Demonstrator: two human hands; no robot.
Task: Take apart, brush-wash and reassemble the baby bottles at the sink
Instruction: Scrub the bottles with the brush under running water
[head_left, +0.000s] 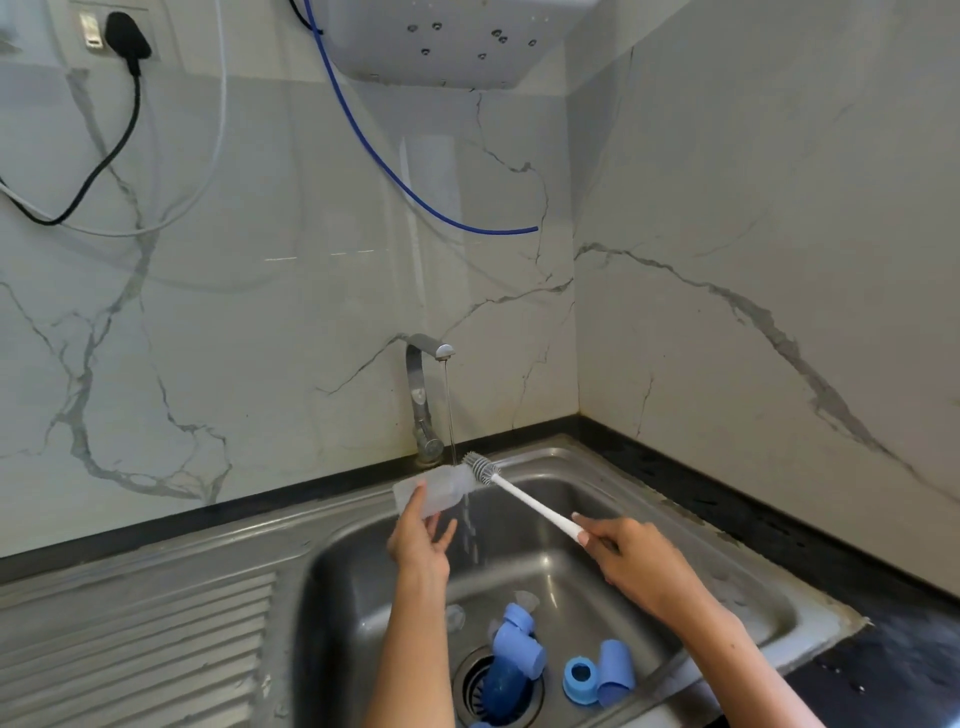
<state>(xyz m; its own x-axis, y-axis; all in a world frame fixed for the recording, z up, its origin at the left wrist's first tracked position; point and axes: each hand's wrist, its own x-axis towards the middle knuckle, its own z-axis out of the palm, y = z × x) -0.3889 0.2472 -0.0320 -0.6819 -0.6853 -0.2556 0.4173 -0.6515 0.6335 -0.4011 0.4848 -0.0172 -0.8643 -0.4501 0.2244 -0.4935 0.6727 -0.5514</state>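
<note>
My left hand (421, 540) holds a clear baby bottle body (434, 491) on its side, mouth to the right, under the running tap (427, 395). My right hand (631, 558) grips the white handle of a bottle brush (524, 499); its grey bristle head sits at the bottle's mouth, in the water stream. On the floor of the steel sink (571, 462) lie blue bottle parts: caps (517, 642), a screw ring (581, 678), another cap (617, 670), and clear teats (524, 600).
A ribbed steel drainboard (135, 654) lies left of the basin. A dark counter (779, 525) runs along the right, with marble wall tiles behind. A blue hose (415, 192) and cables hang above. The drain (475, 686) is partly covered by a dark blue part.
</note>
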